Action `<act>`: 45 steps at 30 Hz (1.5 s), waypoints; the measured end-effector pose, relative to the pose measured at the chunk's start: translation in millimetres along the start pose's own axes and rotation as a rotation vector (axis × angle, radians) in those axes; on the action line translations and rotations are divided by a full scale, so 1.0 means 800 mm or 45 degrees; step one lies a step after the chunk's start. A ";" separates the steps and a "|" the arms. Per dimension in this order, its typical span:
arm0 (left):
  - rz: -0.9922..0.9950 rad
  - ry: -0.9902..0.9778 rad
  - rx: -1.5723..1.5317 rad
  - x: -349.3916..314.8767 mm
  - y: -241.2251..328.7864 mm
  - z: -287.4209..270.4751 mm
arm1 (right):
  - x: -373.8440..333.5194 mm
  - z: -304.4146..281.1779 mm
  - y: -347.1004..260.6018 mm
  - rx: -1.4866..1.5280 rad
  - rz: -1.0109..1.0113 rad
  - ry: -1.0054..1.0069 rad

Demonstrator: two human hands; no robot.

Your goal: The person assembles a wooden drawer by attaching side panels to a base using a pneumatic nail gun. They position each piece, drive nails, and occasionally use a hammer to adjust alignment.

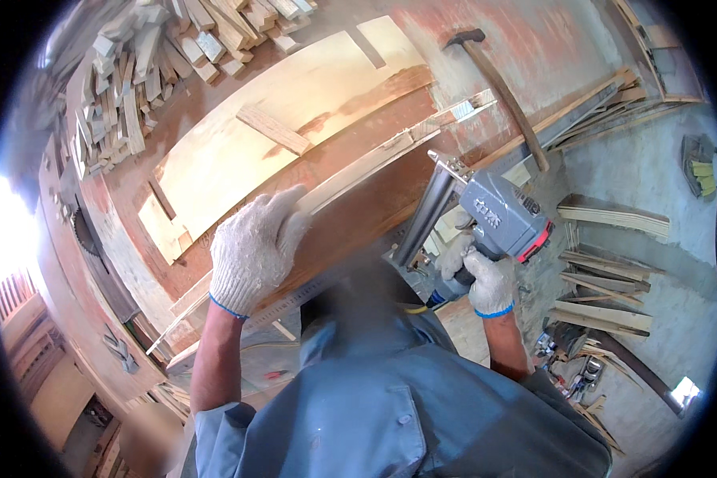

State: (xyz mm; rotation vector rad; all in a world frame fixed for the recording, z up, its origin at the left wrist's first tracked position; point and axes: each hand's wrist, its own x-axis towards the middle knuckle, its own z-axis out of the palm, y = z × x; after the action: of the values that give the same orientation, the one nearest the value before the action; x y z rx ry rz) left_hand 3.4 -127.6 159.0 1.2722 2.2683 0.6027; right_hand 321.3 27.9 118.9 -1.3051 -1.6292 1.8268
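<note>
My left hand (255, 248), in a white knitted glove with a blue cuff, closes round a long, narrow wood strip (366, 169) lying slantwise along the near side of the workbench. The glove hides part of the strip. My right hand (486, 277), gloved the same way, grips the handle of a grey nail gun (503, 213) with a red rear edge. Its nose points up and left, close to the strip's right part but apart from it. Beyond the strip lies a thin, pale curved plywood panel (327, 88) with a short wood piece (275, 130) across it.
A hammer (502, 84) lies at the far right of the bench. Many wood offcuts (143, 72) are heaped at the far left. A toothed saw blade (84, 231) stands out at the left. Stacked wood strips (613, 219) and tools lie on the floor at right.
</note>
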 end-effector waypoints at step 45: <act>0.012 -0.078 0.216 -0.014 -0.007 0.002 | 0.007 0.051 0.011 0.672 0.062 -0.336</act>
State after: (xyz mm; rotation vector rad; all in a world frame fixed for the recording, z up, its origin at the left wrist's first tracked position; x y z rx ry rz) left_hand 5.5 -139.8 156.7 1.3614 2.3036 0.3753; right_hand 288.1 6.5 104.6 -0.9048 -1.1062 2.3258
